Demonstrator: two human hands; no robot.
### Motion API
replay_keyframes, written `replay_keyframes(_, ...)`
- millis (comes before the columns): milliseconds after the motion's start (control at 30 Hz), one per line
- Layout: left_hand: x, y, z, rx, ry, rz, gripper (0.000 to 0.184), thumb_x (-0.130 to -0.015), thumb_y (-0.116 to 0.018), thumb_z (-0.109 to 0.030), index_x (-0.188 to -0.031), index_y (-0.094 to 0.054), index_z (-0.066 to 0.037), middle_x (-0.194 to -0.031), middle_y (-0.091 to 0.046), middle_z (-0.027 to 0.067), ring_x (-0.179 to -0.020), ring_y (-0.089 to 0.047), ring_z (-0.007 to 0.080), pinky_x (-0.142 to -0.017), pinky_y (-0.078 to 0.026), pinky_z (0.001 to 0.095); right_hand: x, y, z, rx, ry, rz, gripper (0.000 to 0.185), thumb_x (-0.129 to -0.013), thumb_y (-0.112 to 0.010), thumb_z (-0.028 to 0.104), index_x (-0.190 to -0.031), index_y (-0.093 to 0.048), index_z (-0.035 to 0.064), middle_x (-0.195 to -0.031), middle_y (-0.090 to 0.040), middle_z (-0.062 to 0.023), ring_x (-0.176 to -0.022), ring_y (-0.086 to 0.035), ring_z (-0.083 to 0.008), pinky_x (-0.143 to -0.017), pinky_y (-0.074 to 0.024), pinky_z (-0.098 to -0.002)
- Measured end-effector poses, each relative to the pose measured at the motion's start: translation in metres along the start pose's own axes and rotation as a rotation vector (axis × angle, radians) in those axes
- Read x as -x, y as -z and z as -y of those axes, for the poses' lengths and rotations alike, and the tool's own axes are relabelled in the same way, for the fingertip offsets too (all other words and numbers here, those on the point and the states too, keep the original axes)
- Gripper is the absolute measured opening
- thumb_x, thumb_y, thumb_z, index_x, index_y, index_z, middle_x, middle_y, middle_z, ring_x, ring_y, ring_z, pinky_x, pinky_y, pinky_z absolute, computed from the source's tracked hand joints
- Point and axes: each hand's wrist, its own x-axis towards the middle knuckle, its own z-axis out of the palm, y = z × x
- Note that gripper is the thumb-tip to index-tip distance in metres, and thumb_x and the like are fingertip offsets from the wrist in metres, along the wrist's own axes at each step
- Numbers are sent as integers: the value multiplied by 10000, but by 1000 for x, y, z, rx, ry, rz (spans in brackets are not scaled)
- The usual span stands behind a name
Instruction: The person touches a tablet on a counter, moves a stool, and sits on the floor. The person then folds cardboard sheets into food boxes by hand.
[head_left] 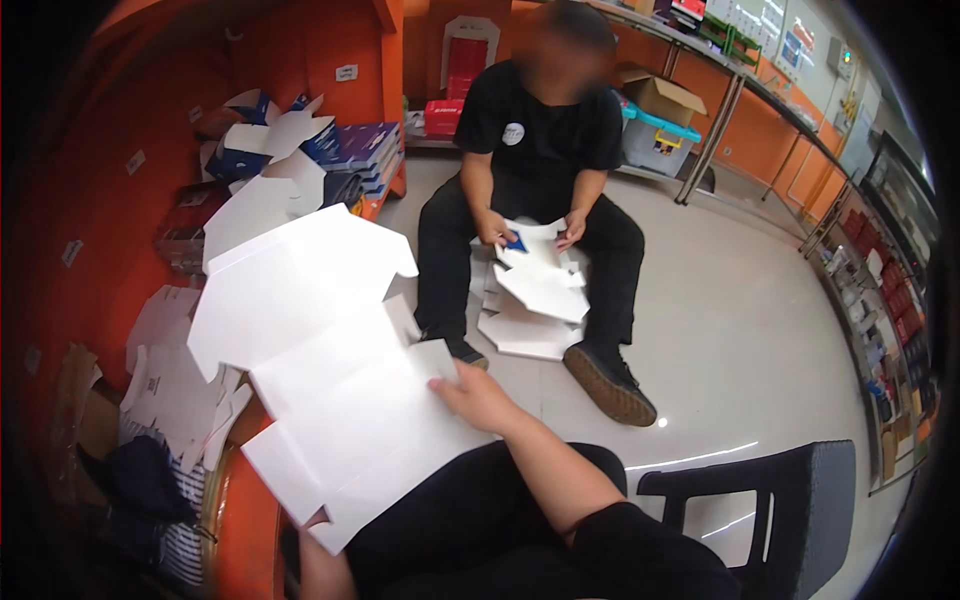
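Observation:
A large unfolded white cardboard box lies tilted across my lap, its creased panels and side flaps spread out. My right hand grips its right edge by a small flap, thumb on top and the other fingers mostly hidden beneath. At the lower left corner, my left hand holds the box near a notch; most of its fingers are behind the board. Across from me, a seated person in black holds another white cardboard box, partly folded, between their knees.
Flat and half-folded boxes are piled at my left beside an orange cabinet wall. Blue boxes are stacked on the shelf. A black chair stands at my right. A plastic bin sits under the back table.

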Motion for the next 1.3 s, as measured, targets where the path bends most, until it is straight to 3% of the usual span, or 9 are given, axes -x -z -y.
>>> replay_keyframes(200, 13, 11, 31, -336, 183, 66, 745, -814, -560, -478, -1343, -272, -38, -1323, -384, 125, -1207, -390, 283, -977, -352, 430, 3, -24, 3, 394, 95, -192, 291, -847, -466, 128, -1110, -497, 7, -886, -616, -205, -766, -604, -353, -677, -480, -414)
replay_keyframes(300, 12, -7, 36, -336, 40, 452, 867, -772, -575, -548, -1368, -201, -43, -1369, -319, 119, -1256, -321, 268, -1015, -303, 445, -5, -33, -14, 483, 243, -354, 306, -812, -484, 92, -1110, -497, 21, -931, -614, -178, -779, -602, -344, -679, -485, -419)
replay_keyframes(433, 27, 6, 56, -677, -3, 353, 843, -760, -664, -396, -1358, -210, -13, -1347, -344, 96, -1252, -326, 250, -1018, -283, 395, -14, -32, -28, 606, 275, -435, 345, -771, -511, 56, -1114, -488, 30, -952, -616, -135, -801, -602, -323, -688, -489, -404)
replay_keyframes(567, 21, 29, 80, -805, 20, -229, 551, -781, -601, -41, -1263, -341, 19, -1201, -455, 135, -1099, -453, 204, -929, -363, 322, -5, -29, -13, 438, 265, -221, 382, -822, -520, 134, -1182, -460, 25, -1057, -563, -176, -962, -551, -326, -825, -444, -376)
replay_keyframes(733, -5, -1, 37, -467, -199, -540, 401, -876, -462, -152, -1221, -390, 40, -1153, -497, 143, -1077, -499, 243, -893, -409, 355, 8, -17, 8, -382, 114, 307, 465, -930, -420, 286, -1301, -378, 8, -1254, -464, -166, -1162, -440, -263, -995, -305, -321)
replay_keyframes(900, -13, 15, 34, -329, -188, -577, 429, -901, -439, -235, -1228, -388, 38, -1162, -507, 135, -1060, -517, 248, -893, -412, 354, 3, 0, 0, -824, -43, 657, 409, -938, -420, 177, -1314, -374, 21, -1294, -440, -102, -1164, -423, -175, -999, -290, -269)
replay_keyframes(1067, -21, 6, 46, -529, -267, -524, 483, -927, -432, -261, -1327, -276, -38, -1275, -420, 121, -1132, -459, 227, -953, -367, 352, 7, 7, 11, -347, 133, 750, 545, -868, -570, 208, -1330, -343, 30, -1221, -492, -98, -1081, -476, -154, -939, -369, -282)
replay_keyframes(1167, -38, -11, 42, -625, -442, -218, 585, -954, -181, -423, -1389, -127, -36, -1419, -227, 117, -1320, -187, 215, -1075, -146, 346, 7, 22, 12, -85, 195, 667, 574, -797, -662, 229, -1268, -415, 13, -1060, -574, -102, -966, -534, -167, -858, -420, -308)
replay_keyframes(1300, -32, -36, 27, -608, -288, -177, 493, -927, -348, -186, -1359, -202, 0, -1391, -269, 112, -1285, -247, 200, -1055, -177, 322, 2, 28, -1, -337, 92, 638, 410, -752, -697, 200, -1084, -542, 17, -947, -591, -33, -865, -553, -120, -792, -446, -275)
